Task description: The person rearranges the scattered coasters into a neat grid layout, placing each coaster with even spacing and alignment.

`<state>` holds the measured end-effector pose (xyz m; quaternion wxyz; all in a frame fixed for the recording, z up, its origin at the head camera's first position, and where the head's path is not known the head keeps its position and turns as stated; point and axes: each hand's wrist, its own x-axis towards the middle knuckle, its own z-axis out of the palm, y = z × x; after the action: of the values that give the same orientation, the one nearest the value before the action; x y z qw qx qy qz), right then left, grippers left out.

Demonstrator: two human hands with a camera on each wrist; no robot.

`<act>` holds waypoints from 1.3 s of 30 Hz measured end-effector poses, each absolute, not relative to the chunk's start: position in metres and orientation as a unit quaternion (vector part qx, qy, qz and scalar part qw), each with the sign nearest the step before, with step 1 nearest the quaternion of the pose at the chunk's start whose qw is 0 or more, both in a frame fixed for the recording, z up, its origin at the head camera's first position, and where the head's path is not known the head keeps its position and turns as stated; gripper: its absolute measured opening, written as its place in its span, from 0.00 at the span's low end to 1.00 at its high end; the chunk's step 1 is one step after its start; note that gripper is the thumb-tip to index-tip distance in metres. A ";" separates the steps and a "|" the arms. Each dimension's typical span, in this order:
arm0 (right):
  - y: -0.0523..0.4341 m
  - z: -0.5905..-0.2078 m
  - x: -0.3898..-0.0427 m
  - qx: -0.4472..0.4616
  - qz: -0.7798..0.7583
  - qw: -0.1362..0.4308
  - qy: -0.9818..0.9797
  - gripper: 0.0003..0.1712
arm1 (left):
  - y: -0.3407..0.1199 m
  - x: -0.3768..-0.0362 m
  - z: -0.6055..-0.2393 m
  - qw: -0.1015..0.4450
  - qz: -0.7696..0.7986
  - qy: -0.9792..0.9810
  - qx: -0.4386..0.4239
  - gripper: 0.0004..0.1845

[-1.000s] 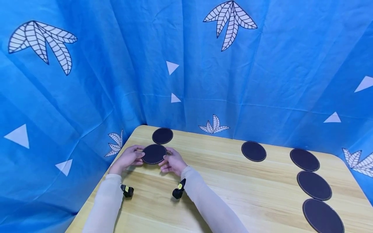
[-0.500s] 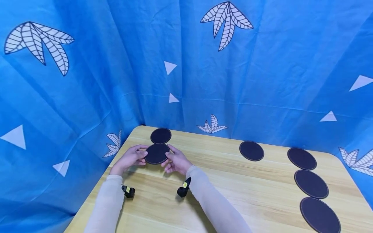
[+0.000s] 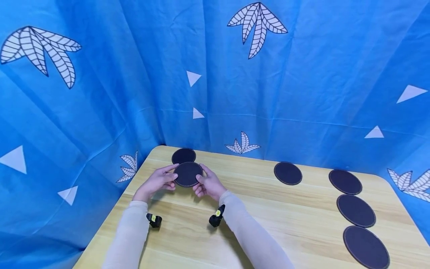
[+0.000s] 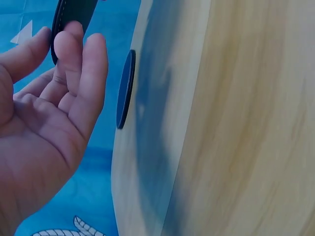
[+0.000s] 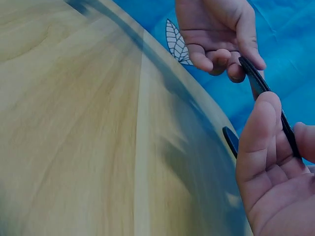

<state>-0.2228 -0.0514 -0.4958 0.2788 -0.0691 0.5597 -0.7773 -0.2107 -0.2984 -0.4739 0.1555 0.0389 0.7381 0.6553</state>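
Both hands hold a round black coaster [image 3: 188,174] with a stitched rim, one at each side. My left hand [image 3: 158,183] pinches its left edge between thumb and fingers, and my right hand [image 3: 211,185] pinches the right edge the same way. Both wrist views show the coaster raised above the table: the left one catches its stitched edge [image 4: 58,29], the right one its thin dark side [image 5: 290,132]. Just behind it in the head view, another black coaster [image 3: 183,155] lies flat near the table's far left corner, partly overlapped by the held one.
Across the wooden table [image 3: 255,209], a single coaster [image 3: 287,173] lies by the back edge. Farther right, three more form a column: a back one [image 3: 345,182], a middle one [image 3: 356,210] and a front one [image 3: 366,247]. A blue patterned curtain [image 3: 235,93] hangs behind and to the left.
Both hands have carried the coaster a little to the right and up, so it now overlaps the coaster behind it in the head view. The head view has shifted slightly.
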 end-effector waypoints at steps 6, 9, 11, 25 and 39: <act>-0.039 -0.497 -0.225 -0.066 -0.774 0.266 0.571 0.37 | -0.283 -0.210 -0.471 0.181 0.656 0.730 0.065 0.39; -0.032 -0.498 -0.226 -0.069 -0.768 0.261 0.580 0.37 | -0.277 -0.212 -0.472 0.189 0.661 0.723 0.076 0.40; -0.026 -0.498 -0.226 -0.069 -0.765 0.261 0.585 0.37 | -0.273 -0.213 -0.474 0.193 0.664 0.718 0.080 0.40; 0.001 -0.497 -0.227 -0.079 -0.762 0.242 0.595 0.37 | -0.249 -0.220 -0.479 0.196 0.675 0.706 0.090 0.39; 0.029 -0.494 -0.229 -0.061 -0.758 0.213 0.613 0.37 | -0.212 -0.229 -0.480 0.165 0.682 0.709 0.073 0.38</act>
<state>-0.2287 0.0291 -0.4943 0.2130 -0.0613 0.6130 -0.7584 -0.2290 -0.2115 -0.4796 0.1646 0.0726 0.7090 0.6818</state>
